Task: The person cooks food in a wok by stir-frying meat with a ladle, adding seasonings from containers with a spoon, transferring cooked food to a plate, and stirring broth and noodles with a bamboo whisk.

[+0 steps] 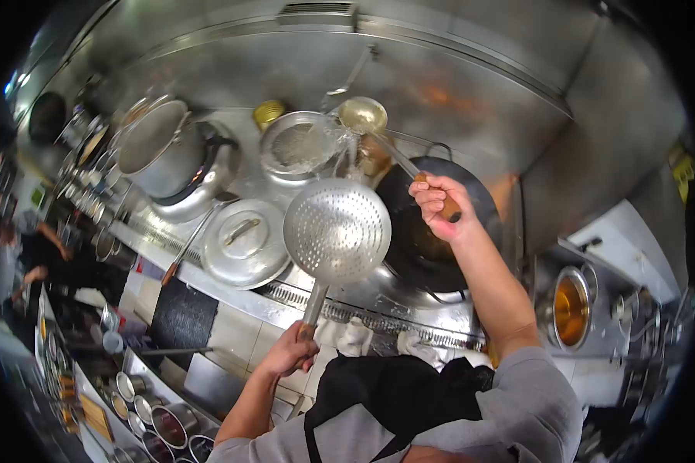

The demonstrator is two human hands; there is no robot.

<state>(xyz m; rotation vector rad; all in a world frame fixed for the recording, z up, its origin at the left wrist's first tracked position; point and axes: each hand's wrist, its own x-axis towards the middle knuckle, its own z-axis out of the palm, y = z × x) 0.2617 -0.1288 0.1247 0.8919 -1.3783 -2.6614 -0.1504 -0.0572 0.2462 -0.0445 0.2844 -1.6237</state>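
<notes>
In the head view my left hand [289,351] is closed around the handle of a large perforated skimmer [337,231], whose round bowl is held up above the steel counter. My right hand [443,205] grips the wooden handle of a ladle [363,116]. The ladle's bowl is beside a faucet [351,83] and over the edge of a metal basin [289,147], where water seems to splash. Below my right hand sits a dark wok [440,255] on the stove, partly hidden by my forearm.
A lidded pot [245,243] and a tall stockpot [150,150] stand to the left. A yellow can [269,114] is at the back. On the right is a pot of amber liquid [571,307]. Several metal containers [174,424] line the lower left, and another person [46,255] is at far left.
</notes>
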